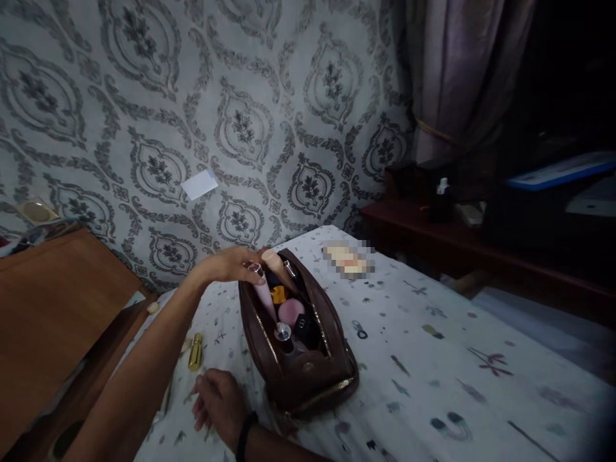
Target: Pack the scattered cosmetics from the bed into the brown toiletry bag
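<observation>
Left hand [233, 265]: fingers partly curled, thumb across the capped top of a pale pink tube [263, 295]; cannot tell whether the tube is clasped or only touched. Tube stands tilted inside an unzipped brown bag [332, 314], directly below the grip. Just right of the fingertips, a peach-coloured tube [279, 264] leans in the same bag. Below and right of the grip, also inside: yellow item [278, 295], pink round item [290, 312], black item [304, 326], bottle with clear cap [283, 333].

Below the grip, outside the bag: right hand [219, 401], loosely curled, nothing seen in it, black band [246, 430] at the wrist. Below and left of the grip, a gold tube [195, 353] on patterned cloth [404, 327]. Well left: wooden panel [62, 295]. Right, beyond the bag: pixelated object [349, 260]. Above and left, against the patterned wall [283, 96]: white card [199, 185]. Far upper right: curtain [452, 77].
</observation>
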`<state>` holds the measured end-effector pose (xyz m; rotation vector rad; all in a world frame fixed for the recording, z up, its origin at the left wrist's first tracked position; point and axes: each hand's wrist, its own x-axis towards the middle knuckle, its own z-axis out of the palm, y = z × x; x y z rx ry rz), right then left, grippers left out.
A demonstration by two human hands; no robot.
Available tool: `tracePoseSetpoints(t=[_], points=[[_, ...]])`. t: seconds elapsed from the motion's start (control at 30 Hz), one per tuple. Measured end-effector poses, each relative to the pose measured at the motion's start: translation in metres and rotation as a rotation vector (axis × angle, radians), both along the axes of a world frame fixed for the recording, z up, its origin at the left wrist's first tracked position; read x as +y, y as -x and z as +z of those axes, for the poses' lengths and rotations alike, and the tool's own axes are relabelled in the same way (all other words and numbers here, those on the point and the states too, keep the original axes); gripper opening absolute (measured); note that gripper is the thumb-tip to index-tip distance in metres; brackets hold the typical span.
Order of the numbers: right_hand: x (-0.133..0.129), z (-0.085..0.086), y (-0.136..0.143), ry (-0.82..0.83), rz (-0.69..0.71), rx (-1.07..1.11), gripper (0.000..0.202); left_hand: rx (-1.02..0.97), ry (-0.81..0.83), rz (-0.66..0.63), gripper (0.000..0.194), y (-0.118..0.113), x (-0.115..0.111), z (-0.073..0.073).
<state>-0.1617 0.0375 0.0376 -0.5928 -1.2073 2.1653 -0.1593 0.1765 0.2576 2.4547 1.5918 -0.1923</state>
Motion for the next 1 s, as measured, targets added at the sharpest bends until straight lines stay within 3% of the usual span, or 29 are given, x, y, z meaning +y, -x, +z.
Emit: tracePoseSetpoints(t=[0.3,0.5,0.77,1.0], points=[[0.000,0.002,-0.003,-0.014,-0.007,0.001,0.047,-0.253,0.205,0.105,0.040,0.008,-0.017,0.038],[-0.001,0.001,-0.004,-0.013,-0.006,0.010,0.047,-0.342,0.279,0.140,0.047,0.015,-0.015,0.050],[-0.001,0.000,-0.001,-0.015,-0.008,0.004,0.047,-0.286,0.392,0.107,0.038,0.006,-0.009,0.052],[-0.001,0.001,-0.002,-0.038,-0.008,-0.012,0.048,-0.005,0.325,0.043,0.029,-0.013,0.000,0.060]])
